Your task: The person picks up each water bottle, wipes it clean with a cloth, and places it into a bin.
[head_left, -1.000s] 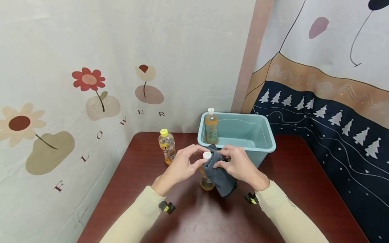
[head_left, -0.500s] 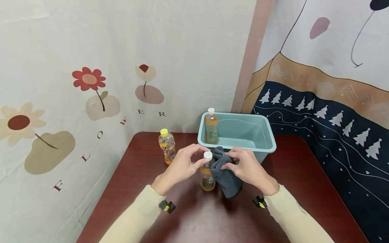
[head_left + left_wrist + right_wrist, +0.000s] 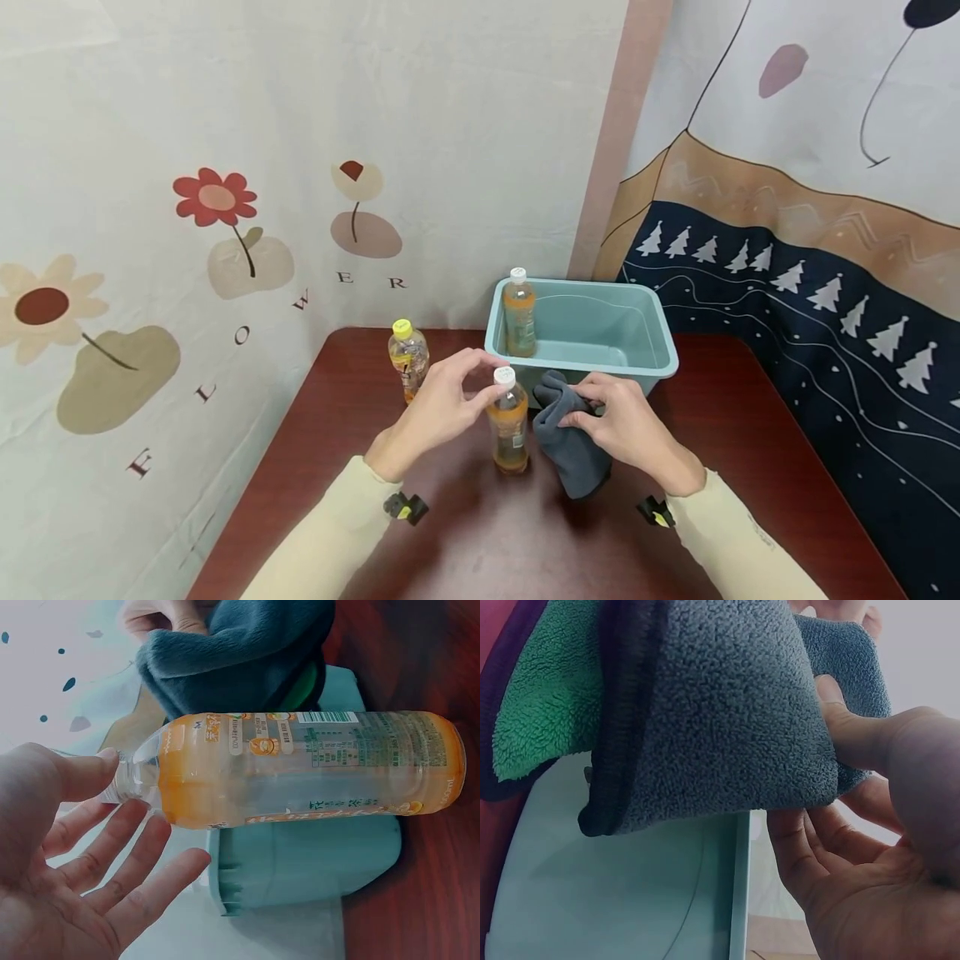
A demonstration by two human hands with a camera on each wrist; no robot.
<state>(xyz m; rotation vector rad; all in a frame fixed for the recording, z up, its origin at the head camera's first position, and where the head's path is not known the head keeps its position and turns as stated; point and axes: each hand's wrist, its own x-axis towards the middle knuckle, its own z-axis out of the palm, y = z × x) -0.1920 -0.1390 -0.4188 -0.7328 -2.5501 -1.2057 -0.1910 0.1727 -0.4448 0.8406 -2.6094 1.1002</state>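
Observation:
An upright bottle [image 3: 510,433] with a white cap and orange-tinted label stands on the table. My left hand [image 3: 441,404] pinches it at the cap between thumb and fingers; in the left wrist view the other fingers [image 3: 157,900] spread beside the neck. A folded grey cloth [image 3: 573,450] hangs from my right hand [image 3: 633,421], gripped between thumb and fingers, just right of the bottle and apart from it. The right wrist view shows the cloth's fuzzy grey side, its dark edging and a green side [image 3: 555,690].
Behind the hands stands a light blue bin [image 3: 660,354], with another white-capped bottle [image 3: 519,321] upright at its left end. A yellow-capped bottle [image 3: 408,358] stands left on the dark red table [image 3: 480,550]. Printed curtains [image 3: 450,125] hang behind and at the right.
My right hand has drawn the cloth away from the bottle's neck, to the right and slightly toward me. My left hand keeps its pinch on the cap, and more of the bottle shows.

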